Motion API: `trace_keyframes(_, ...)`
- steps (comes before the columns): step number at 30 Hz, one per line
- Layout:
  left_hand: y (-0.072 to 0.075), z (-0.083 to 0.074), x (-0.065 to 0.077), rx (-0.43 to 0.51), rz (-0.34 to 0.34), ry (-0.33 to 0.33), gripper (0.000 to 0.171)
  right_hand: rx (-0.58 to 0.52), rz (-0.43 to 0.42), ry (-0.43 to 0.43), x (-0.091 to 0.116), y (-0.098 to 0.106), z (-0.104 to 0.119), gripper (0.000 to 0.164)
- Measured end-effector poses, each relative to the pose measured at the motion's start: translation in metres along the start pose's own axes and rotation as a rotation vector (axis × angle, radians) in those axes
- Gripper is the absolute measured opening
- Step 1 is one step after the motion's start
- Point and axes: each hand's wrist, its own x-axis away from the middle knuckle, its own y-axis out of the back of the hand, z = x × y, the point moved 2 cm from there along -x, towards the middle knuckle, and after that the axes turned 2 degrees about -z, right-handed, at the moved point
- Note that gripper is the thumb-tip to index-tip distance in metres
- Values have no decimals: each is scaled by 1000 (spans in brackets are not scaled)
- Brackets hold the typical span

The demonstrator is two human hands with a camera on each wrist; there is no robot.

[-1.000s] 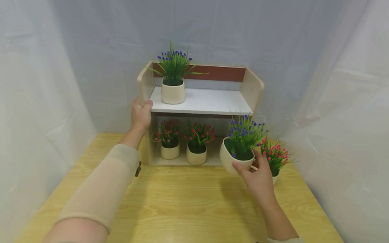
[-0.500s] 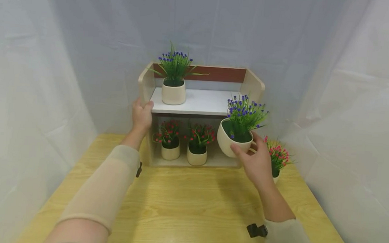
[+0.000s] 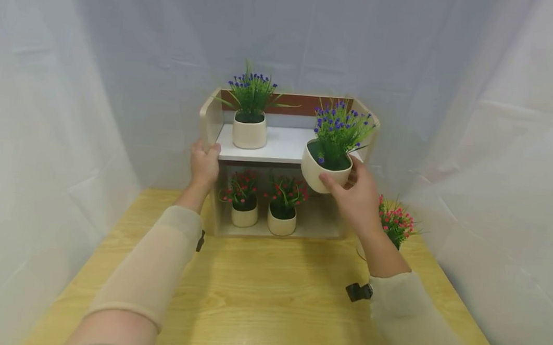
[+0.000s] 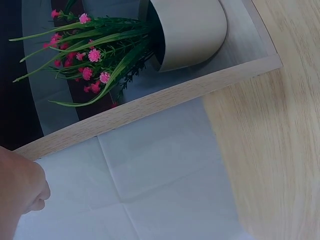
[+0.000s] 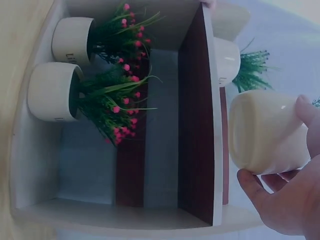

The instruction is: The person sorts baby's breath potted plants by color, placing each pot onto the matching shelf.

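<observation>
My right hand (image 3: 357,200) grips a cream flowerpot (image 3: 320,175) with purple flowers, thumb on its near side, raised in front of the upper board's right part. In the right wrist view the pot's underside (image 5: 243,131) shows, clear of the white board's edge. My left hand (image 3: 205,164) holds the left side panel (image 3: 210,121) of a small two-tier shelf, by the upper board's end. Another purple-flowered pot (image 3: 250,133) stands at the left of the upper board (image 3: 282,147). Below it, two pots with red-pink flowers, one left (image 3: 244,216) and one central (image 3: 281,225), stand on the lower tier.
A further pot with pink flowers (image 3: 398,223) stands on the wooden table (image 3: 261,286) right of the shelf, partly behind my right forearm. Pale sheeting (image 3: 171,31) hangs behind and along both sides. The shelf's right side panel (image 3: 372,138) rises behind the held plant.
My right hand has lifted the purple-flowered pot from lower-tier height to about the upper board and slightly left. The left hand keeps its place on the shelf's side.
</observation>
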Motion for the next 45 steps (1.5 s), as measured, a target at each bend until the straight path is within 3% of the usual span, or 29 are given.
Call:
trace_keyframes(11, 0, 1, 1, 9, 1, -8, 53, 93, 4, 104, -36, -18, 13, 81)
trace_keyframes(29, 1, 1, 2, 15, 16, -67, 47, 292, -4, 27, -68, -32, 21, 92)
trace_keyframes(36, 1, 3, 2, -5, 13, -43, 51, 320, -24, -13, -80, -37, 20, 92)
trace_keyframes(45, 1, 2, 3, -15, -1, -36, 52, 363, -65, 0, -100, -42, 15, 92)
